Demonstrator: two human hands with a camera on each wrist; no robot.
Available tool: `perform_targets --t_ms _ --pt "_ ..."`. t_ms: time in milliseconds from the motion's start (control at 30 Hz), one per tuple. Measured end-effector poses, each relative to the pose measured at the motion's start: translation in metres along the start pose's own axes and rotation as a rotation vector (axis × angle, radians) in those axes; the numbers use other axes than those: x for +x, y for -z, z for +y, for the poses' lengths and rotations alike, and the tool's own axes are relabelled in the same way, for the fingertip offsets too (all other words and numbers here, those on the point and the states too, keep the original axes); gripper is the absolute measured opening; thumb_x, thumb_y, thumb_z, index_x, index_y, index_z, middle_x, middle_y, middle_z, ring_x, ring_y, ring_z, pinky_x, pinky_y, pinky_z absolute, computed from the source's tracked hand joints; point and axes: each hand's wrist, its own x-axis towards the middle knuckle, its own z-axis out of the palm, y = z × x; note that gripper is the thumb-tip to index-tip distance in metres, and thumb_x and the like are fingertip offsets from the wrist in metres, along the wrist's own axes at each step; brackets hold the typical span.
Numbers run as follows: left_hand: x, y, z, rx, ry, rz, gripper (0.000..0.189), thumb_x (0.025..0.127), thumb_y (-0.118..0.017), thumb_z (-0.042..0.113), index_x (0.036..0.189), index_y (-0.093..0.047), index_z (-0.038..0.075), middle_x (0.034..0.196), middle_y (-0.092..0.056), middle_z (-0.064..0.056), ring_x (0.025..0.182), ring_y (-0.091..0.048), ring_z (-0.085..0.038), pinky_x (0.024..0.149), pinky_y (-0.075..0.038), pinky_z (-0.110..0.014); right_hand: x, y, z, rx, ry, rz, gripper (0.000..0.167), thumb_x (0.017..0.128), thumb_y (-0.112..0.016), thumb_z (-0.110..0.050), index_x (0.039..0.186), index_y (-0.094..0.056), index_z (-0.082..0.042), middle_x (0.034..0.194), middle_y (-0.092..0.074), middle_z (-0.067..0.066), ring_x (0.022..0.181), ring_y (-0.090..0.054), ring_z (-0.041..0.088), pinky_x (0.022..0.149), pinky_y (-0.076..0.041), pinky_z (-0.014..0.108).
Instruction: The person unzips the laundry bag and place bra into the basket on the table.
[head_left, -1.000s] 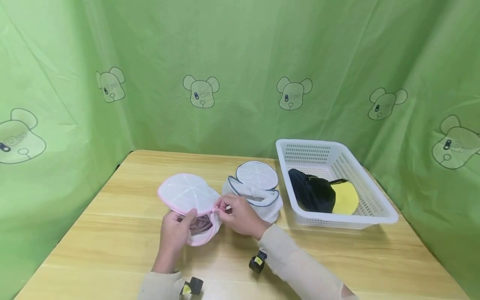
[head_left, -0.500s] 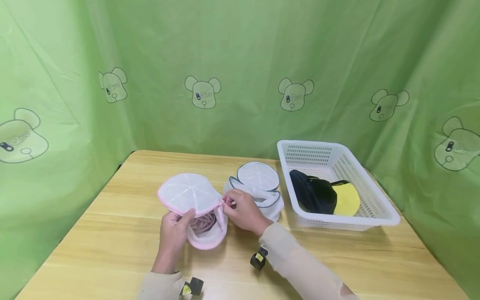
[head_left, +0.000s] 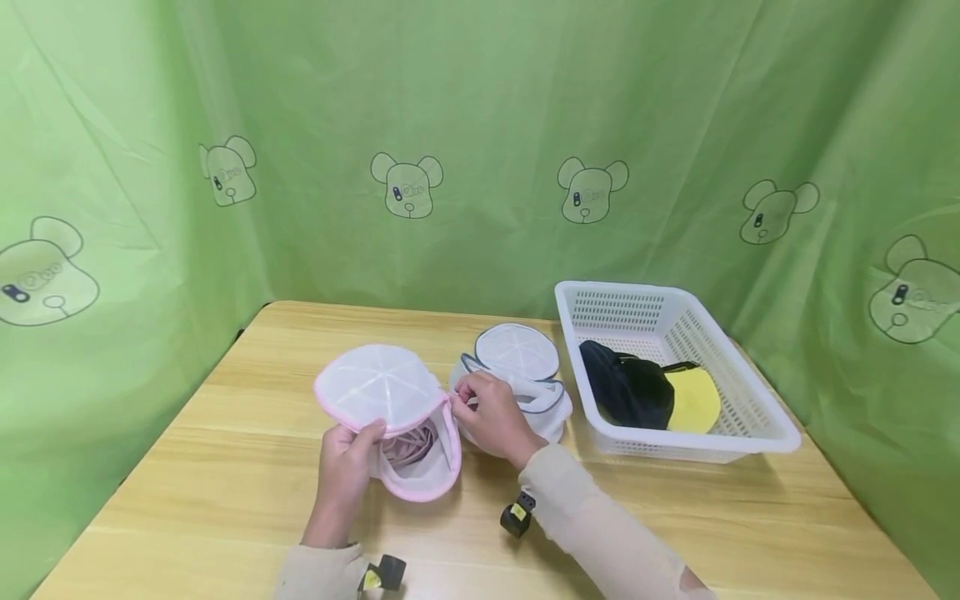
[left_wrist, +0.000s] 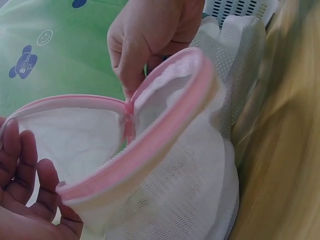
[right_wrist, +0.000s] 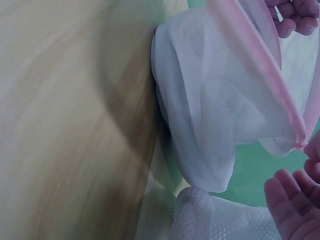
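Note:
A white mesh wash bag [head_left: 420,483] with pink zip edging stands partly unzipped, its round lid [head_left: 378,383] tipped up. Folded mauve fabric [head_left: 408,444] shows inside its mouth. My left hand [head_left: 345,467] grips the pink rim at the near left, thumb over the lid edge. At the right corner, where the two zip edges meet, my right hand [head_left: 491,417] pinches the zip end [left_wrist: 129,106]; its fingertips cover the pull. Close behind the right hand is a second mesh bag [head_left: 517,350] with grey-blue edging, its lid folded back.
A white plastic basket [head_left: 750,437] stands on the right of the wooden table [head_left: 225,467]. Inside it lie a black cap [head_left: 633,392] and a yellow brim [head_left: 692,398]. A green curtain [head_left: 480,250] hangs along the table's back and sides.
My right hand has drawn the zip end rightward and slightly up, and the bag's mouth has widened, showing more of the mauve fabric. The left hand keeps its hold on the rim.

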Motion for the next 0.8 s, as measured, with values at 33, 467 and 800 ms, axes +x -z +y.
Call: perform_targets --t_ms 33,467,800 --pt "0.0 0.0 -0.001 -0.004 0.005 -0.001 0.023 0.094 -0.049 0.0 0.106 -0.061 -0.015 0.097 -0.07 -0.016 0.088 -0.06 -0.009 0.091 -0.043 -0.022 0.0 0.0 -0.001 0.007 -0.007 -0.009 0.016 0.084 -0.066 -0.006 0.073 -0.057 -0.012 0.078 -0.058 -0.002 0.077 -0.059 0.014 0.068 -0.053 0.02" --pt "0.003 -0.002 -0.006 0.005 -0.03 -0.037 0.029 0.098 -0.052 0.007 0.118 -0.057 -0.013 0.118 -0.062 -0.023 0.105 -0.059 -0.004 0.097 -0.042 -0.018 -0.002 0.004 -0.023 0.071 0.048 -0.208 0.043 0.083 -0.076 -0.022 0.119 -0.057 -0.005 0.114 -0.061 0.007 0.095 -0.062 0.021 0.079 -0.055 0.033" --pt "0.001 -0.004 -0.008 0.086 -0.108 -0.031 0.024 0.095 -0.059 0.008 0.107 -0.062 -0.012 0.096 -0.065 -0.023 0.084 -0.062 -0.017 0.078 -0.05 -0.023 0.004 -0.003 -0.021 0.049 0.143 -0.108 0.028 0.085 -0.076 -0.018 0.107 -0.063 -0.005 0.099 -0.065 0.007 0.085 -0.065 0.018 0.071 -0.057 0.03"
